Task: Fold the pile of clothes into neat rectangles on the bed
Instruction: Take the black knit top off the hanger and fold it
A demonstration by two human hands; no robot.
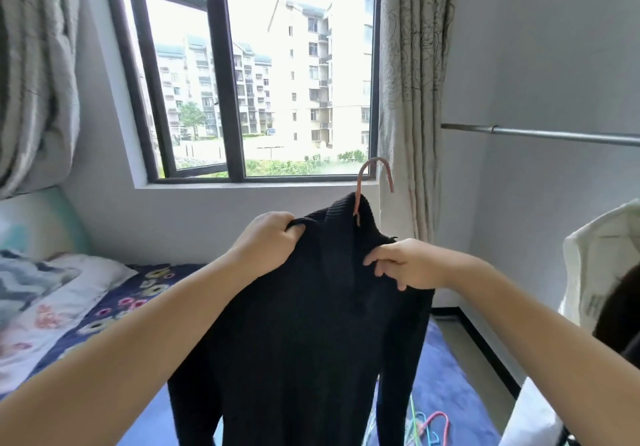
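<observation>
A black knitted sweater [304, 334] hangs in the air in front of me, still on a pink hanger [375, 175] whose hook sticks up out of the ribbed collar. My left hand [266, 241] grips the sweater's left shoulder, fingers curled round the fabric. My right hand [401, 265] pinches the right shoulder just below the collar. The sweater's body and sleeves hang down over the bed [114, 307], which has a blue flowered sheet.
A patterned quilt [31, 293] lies at the bed's left. Loose coloured hangers [433, 425] lie on the blue sheet at the lower right. A metal rail [554, 135] crosses the right wall, a white bag [595, 265] below it. Window and curtains are ahead.
</observation>
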